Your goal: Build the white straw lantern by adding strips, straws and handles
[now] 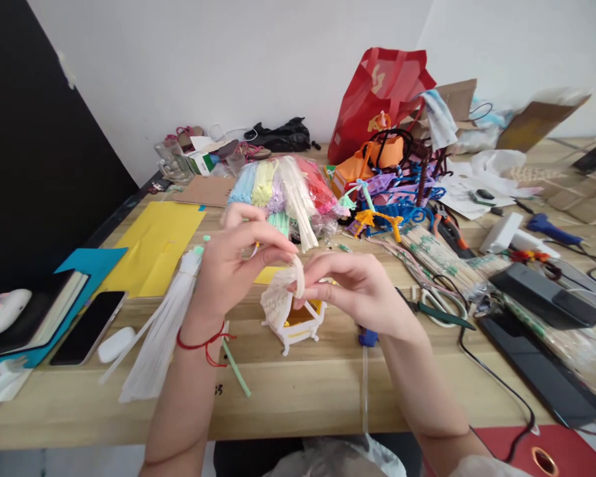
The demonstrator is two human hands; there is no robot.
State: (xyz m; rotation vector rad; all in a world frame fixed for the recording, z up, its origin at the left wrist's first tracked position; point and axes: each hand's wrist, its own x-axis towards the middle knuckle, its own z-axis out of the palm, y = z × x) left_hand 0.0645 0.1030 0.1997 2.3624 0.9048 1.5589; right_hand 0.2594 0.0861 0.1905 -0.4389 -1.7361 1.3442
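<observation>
Over the middle of the table, my left hand (246, 255) pinches the upper end of a bent cream pipe cleaner (299, 277). My right hand (352, 285) grips the same strip lower down, between thumb and fingers. Just below and behind them stands a small craft piece (300, 329), a white frame with short legs, a yellow lining and a fuzzy cream cover on its left. Whether the strip is joined to this piece I cannot tell. A red cord bracelet (206, 344) circles my left wrist.
White pipe cleaners (161, 331) and a phone (89, 328) lie left. Bagged coloured pipe cleaners (278, 185) are behind my hands. To the right are scissors (442, 308), pliers (449, 228), a blue glue gun (553, 228) and cables. A glue stick (365, 384) points toward the front edge.
</observation>
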